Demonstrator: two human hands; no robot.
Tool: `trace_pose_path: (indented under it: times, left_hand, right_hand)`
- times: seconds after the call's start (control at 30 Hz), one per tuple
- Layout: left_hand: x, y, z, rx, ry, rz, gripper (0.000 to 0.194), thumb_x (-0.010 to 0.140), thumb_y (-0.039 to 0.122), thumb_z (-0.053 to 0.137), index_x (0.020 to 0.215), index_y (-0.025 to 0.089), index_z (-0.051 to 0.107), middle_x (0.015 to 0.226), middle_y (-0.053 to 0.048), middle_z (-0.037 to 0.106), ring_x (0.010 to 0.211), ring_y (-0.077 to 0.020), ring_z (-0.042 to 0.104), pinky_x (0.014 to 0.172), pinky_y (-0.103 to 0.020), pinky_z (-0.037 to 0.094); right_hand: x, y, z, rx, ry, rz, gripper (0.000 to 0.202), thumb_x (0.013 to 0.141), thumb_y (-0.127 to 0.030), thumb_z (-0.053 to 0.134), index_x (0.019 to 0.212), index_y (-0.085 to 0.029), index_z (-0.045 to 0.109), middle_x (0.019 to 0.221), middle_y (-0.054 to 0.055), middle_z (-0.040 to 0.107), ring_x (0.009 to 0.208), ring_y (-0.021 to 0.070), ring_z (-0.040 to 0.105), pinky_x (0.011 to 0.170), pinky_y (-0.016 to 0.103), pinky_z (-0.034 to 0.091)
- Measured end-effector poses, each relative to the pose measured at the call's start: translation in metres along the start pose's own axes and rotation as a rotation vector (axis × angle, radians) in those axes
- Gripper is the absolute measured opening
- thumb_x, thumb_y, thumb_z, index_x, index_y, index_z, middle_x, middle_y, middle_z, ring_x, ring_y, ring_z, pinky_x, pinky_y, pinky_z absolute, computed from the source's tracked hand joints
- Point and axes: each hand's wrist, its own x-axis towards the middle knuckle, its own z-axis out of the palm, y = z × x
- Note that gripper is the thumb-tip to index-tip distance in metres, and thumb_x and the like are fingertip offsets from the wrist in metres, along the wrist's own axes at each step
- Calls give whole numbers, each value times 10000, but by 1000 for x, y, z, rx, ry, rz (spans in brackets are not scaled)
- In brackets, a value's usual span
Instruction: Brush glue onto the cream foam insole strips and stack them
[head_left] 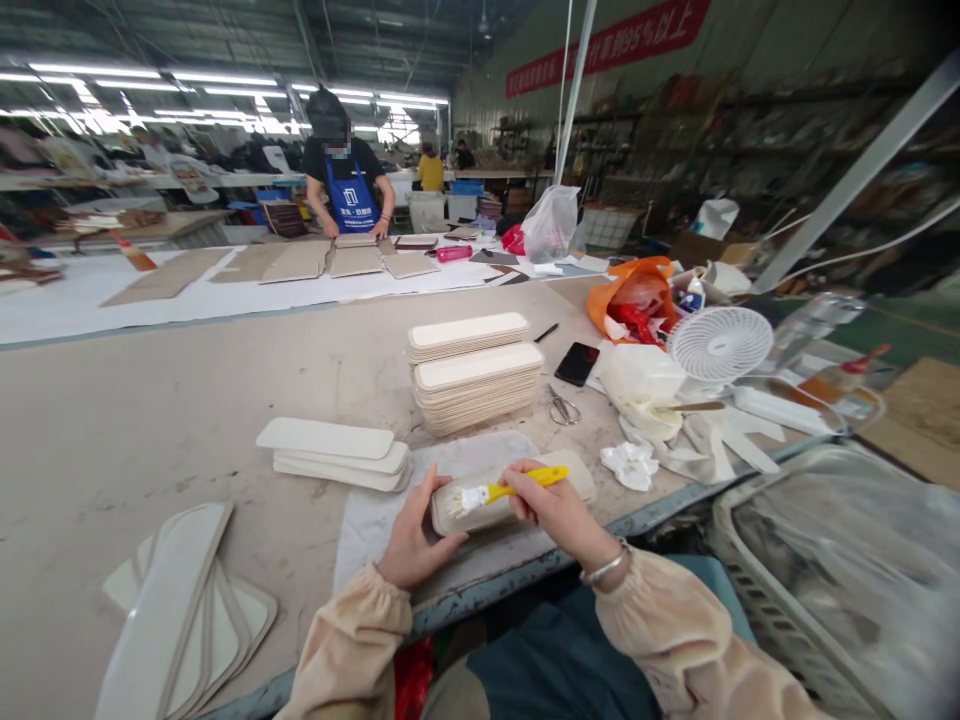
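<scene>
My right hand (551, 505) is closed around the yellow handle of a paintbrush (529, 484). The brush's white-coated bristles rest on the left part of a long, rounded, off-white panel (491, 512). That panel lies on a pale sheet (367, 525) near the table's front edge. At its left end is my left hand (418, 530), thumb and fingers spread apart against the panel's edge. Just beyond are two tall stacks of similar panels (480, 385). A short pile of white panels (337, 455) lies to the left, and several more are fanned out (172, 610) at the front left.
On the right are small scissors (562, 405), a phone (577, 364), a white tub (645, 375), crumpled tissue (630, 465), a white fan (720, 345) and an orange bag (630, 290). A plastic basket (727, 510) stands beside the table. Across it, a person in a blue apron (352, 195) handles boards.
</scene>
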Motion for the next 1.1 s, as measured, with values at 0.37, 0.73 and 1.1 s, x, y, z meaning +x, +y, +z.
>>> trace_pose_path:
  times: [0.37,0.73,1.1]
  left_hand:
    - [1,5,-2,17,9,-7,922,724,326,668,1446,210,106,1273,-113,512,1177,-265,476,1019,-455,360]
    - [1,7,-2,22,6,3,880,740,339,645,1442,206,131,1277,-124,499,1184,-281,475,1012,-468,369]
    - [0,3,-1,30,5,4,909,730,384,660,1444,190,131,1300,-121,497,1189,-271,474,1021,-449,361]
  right_hand:
    - [-6,8,-62,-252,135,94,250,831,-409,487,780,-187,589,494,-46,501,415,91,387,420,212,287]
    - [-44,-3,-109,-274,95,-115,328,805,-459,582,920,-167,680,728,42,606,630,152,520,582,274,421]
    - [1,2,-14,-127,-26,-73,185,782,-313,588,832,-165,687,583,-26,514,558,105,447,526,229,344]
